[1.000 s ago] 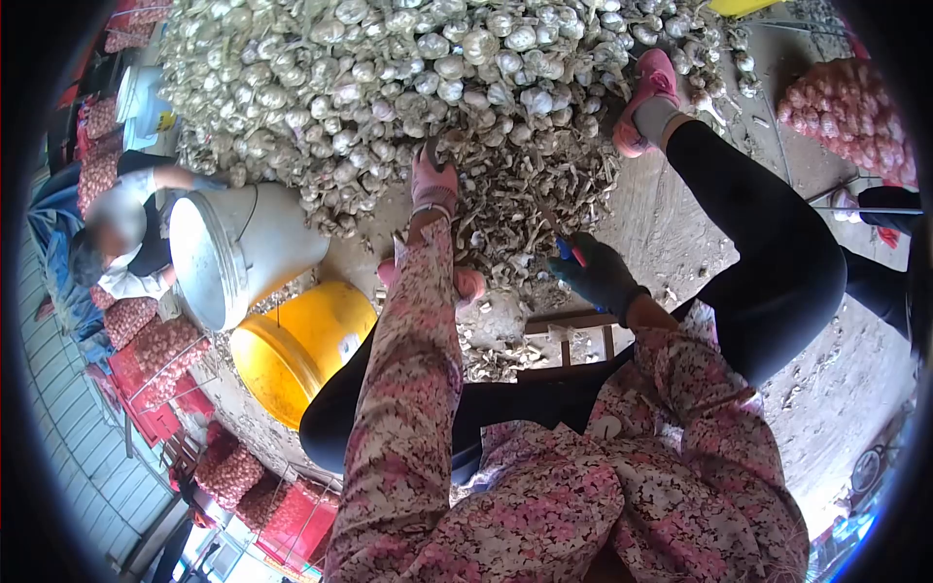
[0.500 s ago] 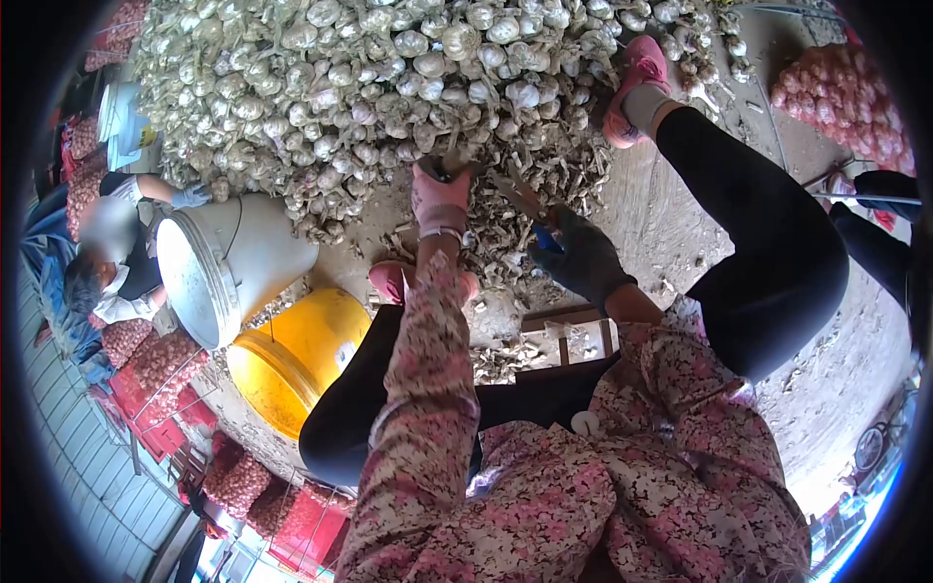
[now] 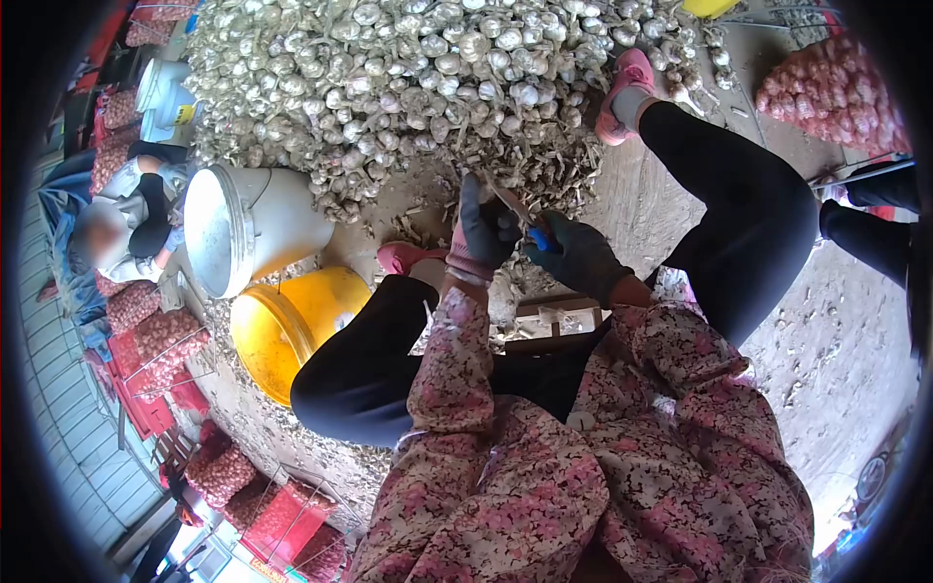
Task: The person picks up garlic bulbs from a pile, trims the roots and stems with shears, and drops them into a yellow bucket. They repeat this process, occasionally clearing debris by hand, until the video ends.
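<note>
My left hand [image 3: 486, 231], in a pink and dark grey glove, is closed in front of the garlic heap. What lies in its curled fingers is hidden. In a dark glove, my right hand [image 3: 581, 260] grips shears [image 3: 513, 202] with a blue handle. Their blades point up and left, close beside the left hand's fingers. Beyond both hands spreads a large heap of garlic bulbs [image 3: 428, 73] with dry stalks. Cut stalk bits lie on the floor at its near edge.
A white bucket [image 3: 255, 209] and a yellow bucket [image 3: 316, 301] lie tipped at the left. Past them sits another person [image 3: 146, 209]. Red net sacks of garlic [image 3: 831, 92] stand at right and left. A low wooden frame [image 3: 549, 321] is between my legs.
My left hand has turned and come back from the heap, moving right toward the shears. The right hand stays nearly in place, still gripping them. The view has shifted slightly.
</note>
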A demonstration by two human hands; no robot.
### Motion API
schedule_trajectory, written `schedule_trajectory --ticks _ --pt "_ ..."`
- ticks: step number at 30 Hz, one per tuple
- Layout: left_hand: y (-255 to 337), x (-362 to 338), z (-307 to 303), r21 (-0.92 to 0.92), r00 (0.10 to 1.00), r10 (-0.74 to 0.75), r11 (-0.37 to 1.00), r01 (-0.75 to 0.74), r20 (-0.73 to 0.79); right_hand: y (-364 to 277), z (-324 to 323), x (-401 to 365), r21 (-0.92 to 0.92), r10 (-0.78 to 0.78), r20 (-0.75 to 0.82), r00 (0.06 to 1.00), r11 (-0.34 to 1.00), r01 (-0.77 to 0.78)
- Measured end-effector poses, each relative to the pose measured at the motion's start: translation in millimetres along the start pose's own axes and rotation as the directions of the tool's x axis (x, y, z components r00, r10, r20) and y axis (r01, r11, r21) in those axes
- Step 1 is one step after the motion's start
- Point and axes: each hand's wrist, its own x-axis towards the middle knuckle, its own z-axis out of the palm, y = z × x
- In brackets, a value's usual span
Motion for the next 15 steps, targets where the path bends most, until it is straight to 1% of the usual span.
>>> schedule_trajectory --ticks 1,2,3,4,5,7,8,9,10,11,12,13,15 --pt "-3.6 2.1 -0.3 0.005 1.000 0.001 1.000 -0.001 -0.003 0.7 -0.2 -4.1 -0.061 -0.031 -0.005 1.000 0.998 0.031" --pt "-5.1 4.6 8.1 0.005 0.980 0.080 0.997 -0.080 -0.180 6.3 0.4 -4.7 -0.059 -0.035 -0.007 0.999 0.998 0.035" --pt "-4.2 6.1 15.6 0.020 0.925 0.156 0.987 -0.159 -0.347 14.6 1.9 -2.1 0.003 0.082 0.003 0.997 0.997 -0.082" --pt "-5.5 7.6 -1.9 -0.060 0.910 0.305 0.941 -0.334 -0.282 21.2 0.7 0.4 0.064 0.195 0.018 0.981 0.979 -0.195" --pt "0.5 3.6 -2.0 -0.052 0.909 0.311 0.940 -0.337 -0.276 21.3 -5.5 0.7 0.069 0.187 0.013 0.982 0.980 -0.188" --pt "5.7 -15.6 -9.5 0.117 0.827 0.394 0.917 -0.381 -0.401 23.2 -11.1 -3.5 -0.033 0.128 -0.053 0.990 0.991 -0.130" --pt "7.4 -24.2 -16.1 0.529 0.744 0.491 0.820 -0.219 -0.453 14.0 -16.5 -6.6 -0.046 0.094 -0.007 0.996 0.994 -0.094" --pt "3.3 -31.7 -17.2 0.528 0.740 0.485 0.823 -0.207 -0.466 10.8 -14.8 -9.9 -0.040 0.101 0.006 0.995 0.994 -0.101" --pt "-0.4 -35.8 -17.2 0.622 0.723 0.617 0.707 -0.336 -0.311 9.1 -13.6 -11.0 -0.169 -0.122 -0.084 0.989 0.980 0.106" --pt "-3.9 -39.8 -15.0 0.683 0.680 0.719 0.569 -0.458 -0.142 5.5 -14.0 -12.8 -0.310 -0.346 -0.140 0.928 0.905 0.291" --pt "-1.6 -44.3 -10.9 0.796 0.698 0.710 0.474 -0.377 -0.093 -6.3 -19.7 -14.4 -0.373 -0.260 -0.010 0.966 0.897 0.238" --pt "-4.0 -47.5 -4.8 0.794 0.702 0.706 0.481 -0.370 -0.100 -8.0 -15.8 -13.8 -0.372 -0.252 -0.005 0.968 0.899 0.233" --pt "-6.8 -51.6 9.7 0.966 0.698 0.716 0.198 -0.164 -0.028 -9.7 -10.4 -11.0 -0.461 -0.176 0.104 0.979 0.864 0.204"
